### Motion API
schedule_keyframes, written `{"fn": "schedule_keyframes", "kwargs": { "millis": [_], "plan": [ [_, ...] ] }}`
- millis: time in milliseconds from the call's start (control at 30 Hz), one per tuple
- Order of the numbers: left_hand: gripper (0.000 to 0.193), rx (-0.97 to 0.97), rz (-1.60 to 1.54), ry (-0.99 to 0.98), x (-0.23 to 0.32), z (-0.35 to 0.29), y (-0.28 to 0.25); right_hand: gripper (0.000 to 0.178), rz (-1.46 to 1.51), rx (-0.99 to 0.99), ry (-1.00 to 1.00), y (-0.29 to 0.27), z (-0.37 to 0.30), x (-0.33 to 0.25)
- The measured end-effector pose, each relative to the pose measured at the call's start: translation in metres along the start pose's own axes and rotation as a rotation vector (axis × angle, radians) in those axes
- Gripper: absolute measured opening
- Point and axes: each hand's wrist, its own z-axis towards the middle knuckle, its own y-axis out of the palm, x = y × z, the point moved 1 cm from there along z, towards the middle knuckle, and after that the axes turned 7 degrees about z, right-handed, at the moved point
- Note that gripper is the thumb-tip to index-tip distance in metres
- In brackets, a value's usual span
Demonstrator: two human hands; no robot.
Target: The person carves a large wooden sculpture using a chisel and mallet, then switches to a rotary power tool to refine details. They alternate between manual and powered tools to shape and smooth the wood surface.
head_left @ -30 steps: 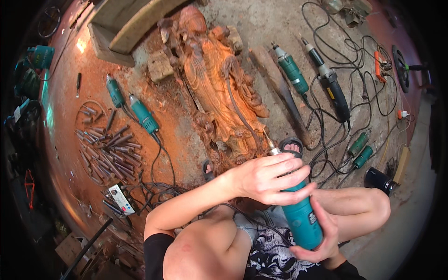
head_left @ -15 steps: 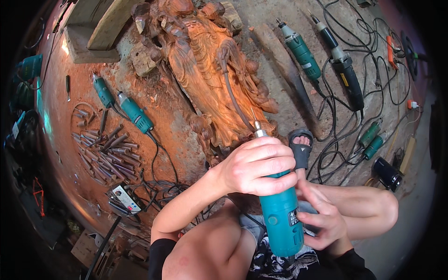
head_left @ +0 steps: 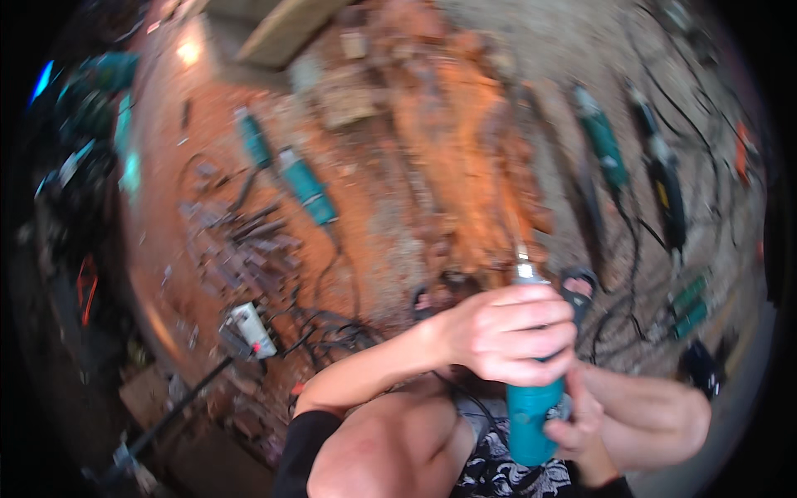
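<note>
A teal die grinder [head_left: 531, 427] points away from me above my lap, its metal collet and thin bit foremost. My left hand [head_left: 516, 332] is wrapped over the front of its body. Lower down, my right hand [head_left: 584, 419] grips the right side of the grinder near its rear, partly hidden by the tool. Beyond the bit lies a reddish-brown wood carving [head_left: 457, 158], blurred by motion. I cannot tell whether the bit touches the wood.
Two teal grinders [head_left: 305, 187] and a pile of carving bits or chisels [head_left: 241, 241] lie left, near a small control box [head_left: 249, 329]. More grinders [head_left: 602, 141] and tangled cords lie right. A wooden block [head_left: 286, 33] stands far left. My feet flank the carving's near end.
The whole view has shifted, so the scene sits further right and is blurred. My right hand has closed in from open fingers onto the grinder's rear. My left hand keeps its grip.
</note>
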Motion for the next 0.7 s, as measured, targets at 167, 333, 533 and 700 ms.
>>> {"fn": "schedule_keyframes", "kwargs": {
  "millis": [167, 333, 533, 700],
  "plan": [
    [0.018, -0.099, 0.197, -0.044, 0.014, -0.003, -0.058, 0.059, 0.051, -0.109, -0.111, 0.006, 0.036, -0.023],
    [0.025, -0.303, 0.293, -0.074, 0.027, -0.006, -0.104, 0.037, 0.048, -0.213, -0.086, 0.017, 0.039, -0.035],
    [0.028, -0.637, 0.436, -0.297, 0.008, -0.021, -0.178, 0.053, -0.132, -0.175, 0.025, -0.02, 0.043, -0.053],
    [0.023, -1.232, 0.884, -0.257, -0.087, -0.069, -0.25, 0.045, -0.718, -0.14, 0.115, -0.142, 0.018, -0.094]
  ]
}}
